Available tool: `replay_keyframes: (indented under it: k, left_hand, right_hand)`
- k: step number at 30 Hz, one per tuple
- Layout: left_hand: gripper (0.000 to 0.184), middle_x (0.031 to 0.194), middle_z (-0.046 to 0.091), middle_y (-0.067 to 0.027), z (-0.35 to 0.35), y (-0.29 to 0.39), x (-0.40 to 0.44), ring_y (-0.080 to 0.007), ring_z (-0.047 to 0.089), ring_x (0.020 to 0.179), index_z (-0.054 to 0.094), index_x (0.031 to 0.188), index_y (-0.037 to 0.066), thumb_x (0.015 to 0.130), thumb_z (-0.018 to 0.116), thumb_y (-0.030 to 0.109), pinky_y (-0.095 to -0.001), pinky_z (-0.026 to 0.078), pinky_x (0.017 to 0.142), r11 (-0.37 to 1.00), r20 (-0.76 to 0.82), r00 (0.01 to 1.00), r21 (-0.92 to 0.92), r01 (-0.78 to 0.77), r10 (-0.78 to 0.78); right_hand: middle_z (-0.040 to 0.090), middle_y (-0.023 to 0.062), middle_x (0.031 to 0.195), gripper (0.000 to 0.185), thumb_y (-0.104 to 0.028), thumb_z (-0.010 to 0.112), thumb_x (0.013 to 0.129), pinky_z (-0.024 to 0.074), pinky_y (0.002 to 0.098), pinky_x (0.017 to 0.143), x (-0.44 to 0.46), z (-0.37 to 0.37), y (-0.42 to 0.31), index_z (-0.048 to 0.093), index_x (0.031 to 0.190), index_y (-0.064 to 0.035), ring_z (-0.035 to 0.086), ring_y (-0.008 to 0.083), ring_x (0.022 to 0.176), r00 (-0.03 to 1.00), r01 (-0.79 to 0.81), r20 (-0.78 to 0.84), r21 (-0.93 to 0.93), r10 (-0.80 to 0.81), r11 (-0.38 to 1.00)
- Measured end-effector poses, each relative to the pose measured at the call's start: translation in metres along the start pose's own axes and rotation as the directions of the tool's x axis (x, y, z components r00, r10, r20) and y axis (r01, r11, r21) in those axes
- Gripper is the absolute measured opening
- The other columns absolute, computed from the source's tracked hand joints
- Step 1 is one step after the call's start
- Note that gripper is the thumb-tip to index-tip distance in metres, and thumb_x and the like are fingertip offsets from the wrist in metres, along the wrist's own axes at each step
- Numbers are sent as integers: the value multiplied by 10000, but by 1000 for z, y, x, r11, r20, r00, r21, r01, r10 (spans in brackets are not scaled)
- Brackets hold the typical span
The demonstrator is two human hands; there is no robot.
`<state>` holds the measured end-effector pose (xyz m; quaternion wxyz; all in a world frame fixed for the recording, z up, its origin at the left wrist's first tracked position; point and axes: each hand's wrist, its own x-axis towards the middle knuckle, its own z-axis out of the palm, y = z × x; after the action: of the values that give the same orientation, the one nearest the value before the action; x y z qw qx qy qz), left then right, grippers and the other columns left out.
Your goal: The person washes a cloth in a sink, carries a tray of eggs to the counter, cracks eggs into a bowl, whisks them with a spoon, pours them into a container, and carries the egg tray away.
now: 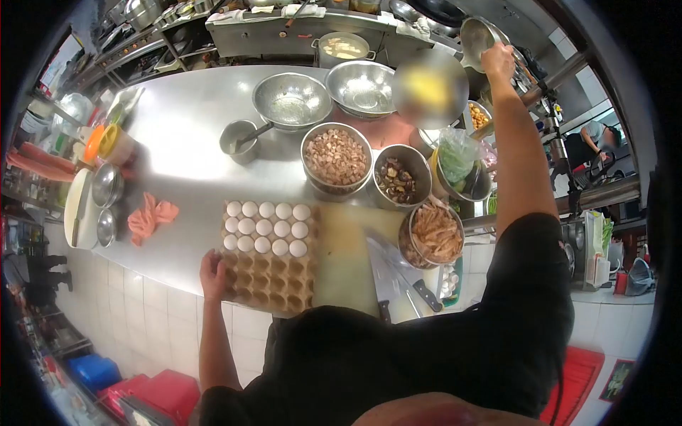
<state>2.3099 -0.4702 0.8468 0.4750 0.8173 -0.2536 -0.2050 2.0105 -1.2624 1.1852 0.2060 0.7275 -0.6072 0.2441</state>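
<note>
The right grip (499, 60) at 1 o'clock clasps a bowl (474, 42), apparently mid-handling and wanting steadiness next; whether the left grip (212, 275) at 8 o'clock holds the tray (273, 285), I can't tell.

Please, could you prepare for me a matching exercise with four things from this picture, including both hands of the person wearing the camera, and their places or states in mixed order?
Column one
1. Left hand
2. Right hand
3. Eggs
4. Cloth

Column two
A. White, set in rows in a cardboard tray
B. Raised, holding a metal vessel
C. Pink, crumpled on the metal table
D. At the left edge of the tray

Right pairs: 1-D, 2-B, 3-A, 4-C
</note>
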Motion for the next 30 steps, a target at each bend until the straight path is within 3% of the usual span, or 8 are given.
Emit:
replay_keyframes:
  k: [4,7,10,12,15,19,25,30]
  left_hand:
    - [458,1131,597,-148,-1,-4,2,-224,594,1033,489,1311,-35,889,613,92,-337,486,909,994,34,998,-87,62,-59]
    - [455,1131,599,-150,-2,-5,0,-223,597,1027,493,1307,-33,893,623,104,-337,488,906,997,20,999,-68,47,-46]
    - [457,1133,602,-154,-2,-19,1,-224,601,1023,494,1305,-32,893,634,108,-338,494,897,993,26,999,-114,37,-34]
    - [462,1135,604,-158,0,-12,-2,-226,604,1025,492,1305,-31,891,642,110,-338,499,890,990,27,999,-142,23,-20]
    - [469,1150,604,-171,-2,-1,-3,-234,608,1039,487,1307,-32,890,646,108,-345,508,880,998,47,998,-47,33,-31]
    - [481,1160,605,-181,-2,10,-5,-245,613,1045,489,1304,-28,877,657,114,-344,512,878,997,71,997,78,7,-12]
    - [486,1128,627,-155,0,-4,6,-235,633,1004,564,1229,-8,819,723,198,-331,510,842,966,85,996,256,-26,4]
    - [476,923,681,-124,-6,-3,15,-233,652,840,585,1181,19,804,744,264,-353,516,761,990,173,978,95,105,-120]
  right_hand:
    - [612,222,1190,387,-280,623,817,509,443,931,9,5,-2,680,1094,-16,643,379,1066,995,-96,-37,26,97,995]
    - [643,225,1138,400,-266,654,813,554,417,865,17,25,6,674,1098,14,652,366,1057,908,-418,136,221,397,881]
    - [639,234,1133,429,-178,648,830,614,375,781,-24,-10,-20,606,1140,116,672,289,1033,653,-705,441,652,615,280]
    - [593,251,1174,489,-94,669,827,645,401,679,-15,29,-13,496,1217,143,676,322,970,538,-667,534,743,652,-57]
    - [528,270,1241,499,-8,575,869,625,552,677,-26,41,-19,362,1298,132,658,436,909,505,-528,618,774,603,-350]
    - [457,287,1252,424,31,565,856,636,494,753,-31,69,-16,389,1193,219,629,430,932,628,-318,651,714,426,-623]
    - [585,246,1059,237,13,431,905,553,534,900,-129,26,-28,473,1106,131,617,389,957,851,-394,525,620,-14,-678]
    - [606,197,1054,196,-35,524,912,544,462,943,-345,-109,-59,523,1065,86,611,344,1006,694,-570,715,468,-90,-676]
